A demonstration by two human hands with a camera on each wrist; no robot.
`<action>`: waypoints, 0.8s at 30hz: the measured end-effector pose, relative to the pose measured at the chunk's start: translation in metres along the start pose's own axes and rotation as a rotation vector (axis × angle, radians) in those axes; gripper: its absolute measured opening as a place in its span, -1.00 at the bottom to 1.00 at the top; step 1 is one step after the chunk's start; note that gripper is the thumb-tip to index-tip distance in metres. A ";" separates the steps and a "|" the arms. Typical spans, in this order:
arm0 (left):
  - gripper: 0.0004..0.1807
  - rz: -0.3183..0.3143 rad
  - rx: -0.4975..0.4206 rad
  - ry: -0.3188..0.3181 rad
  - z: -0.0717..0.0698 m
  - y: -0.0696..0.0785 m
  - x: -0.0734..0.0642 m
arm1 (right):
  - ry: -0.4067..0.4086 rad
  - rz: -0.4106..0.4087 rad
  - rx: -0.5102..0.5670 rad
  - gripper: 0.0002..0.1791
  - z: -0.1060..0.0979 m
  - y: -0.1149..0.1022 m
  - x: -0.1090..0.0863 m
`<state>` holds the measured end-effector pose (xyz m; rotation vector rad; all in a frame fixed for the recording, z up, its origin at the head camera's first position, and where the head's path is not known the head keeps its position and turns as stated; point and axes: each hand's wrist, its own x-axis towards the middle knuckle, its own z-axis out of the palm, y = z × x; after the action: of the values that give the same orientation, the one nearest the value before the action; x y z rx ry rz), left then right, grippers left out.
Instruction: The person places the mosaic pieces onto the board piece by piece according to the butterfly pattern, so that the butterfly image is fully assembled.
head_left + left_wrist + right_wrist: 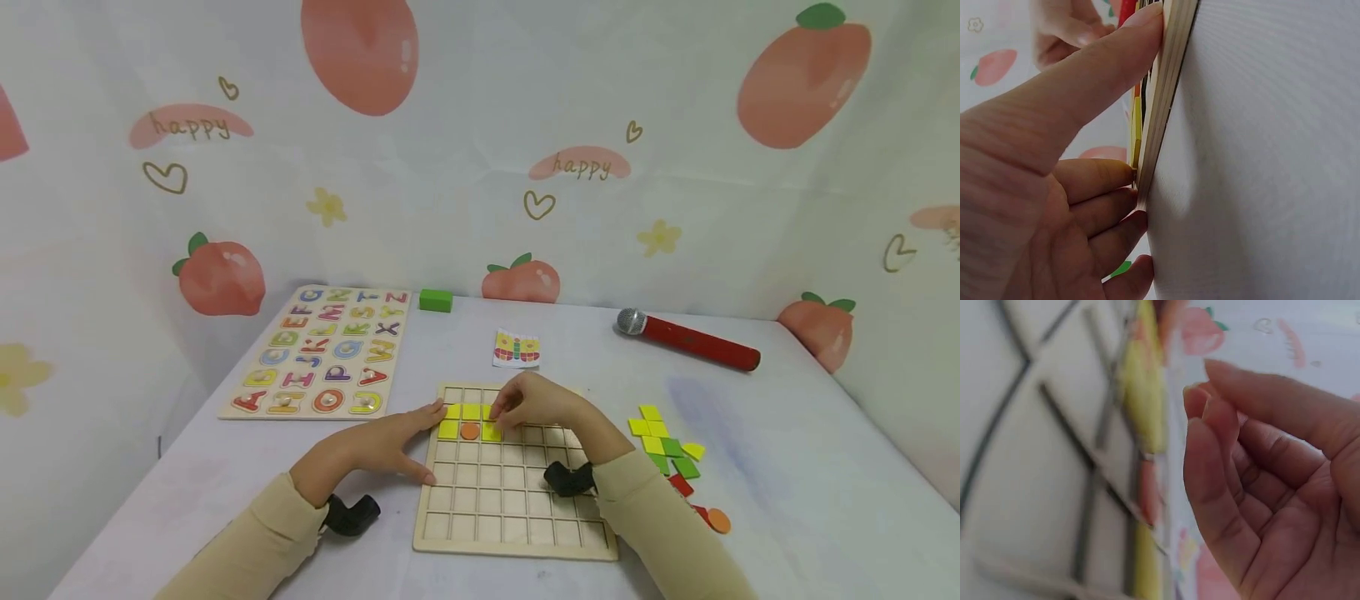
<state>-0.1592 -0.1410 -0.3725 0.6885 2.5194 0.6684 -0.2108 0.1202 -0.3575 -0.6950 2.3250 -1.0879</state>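
A wooden grid board (489, 527) lies on the table with several yellow square tiles (471, 412) and an orange round tile (469, 431) in its upper left cells. My left hand (378, 450) touches the board's left edge, thumb and fingers spread along it. In the left wrist view the thumb (1110, 75) lies straight against the rim. My right hand (536, 402) is bent over the upper part of the board, beside the rightmost yellow tiles. The right wrist view shows its fingers (1207, 469) loosely bent, with no tile visible between them and the thumb.
Loose yellow, green, red and orange tiles (654, 428) lie right of the board. Behind it is a butterfly picture card (517, 348). An alphabet puzzle (300, 387) stands at the left, a green block (436, 301) at the back, and a red microphone (690, 340) at the back right.
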 end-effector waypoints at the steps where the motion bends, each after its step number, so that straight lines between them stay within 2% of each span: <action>1: 0.08 -0.001 0.002 -0.001 0.000 0.000 0.000 | -0.004 0.004 0.017 -0.86 -0.003 -0.001 -0.003; 7: 0.09 0.005 0.006 0.003 0.001 0.000 0.001 | 0.039 0.034 0.008 -0.80 -0.029 0.006 -0.029; 18: 0.09 0.003 0.003 0.005 0.002 -0.001 0.002 | 0.182 0.195 0.056 -0.63 -0.065 0.047 -0.098; 24: 0.09 0.009 0.004 0.002 0.002 -0.002 0.003 | 0.251 0.284 0.005 -0.58 -0.078 0.070 -0.132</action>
<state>-0.1608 -0.1401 -0.3757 0.7014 2.5217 0.6675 -0.1753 0.2839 -0.3416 -0.2236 2.5310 -1.0992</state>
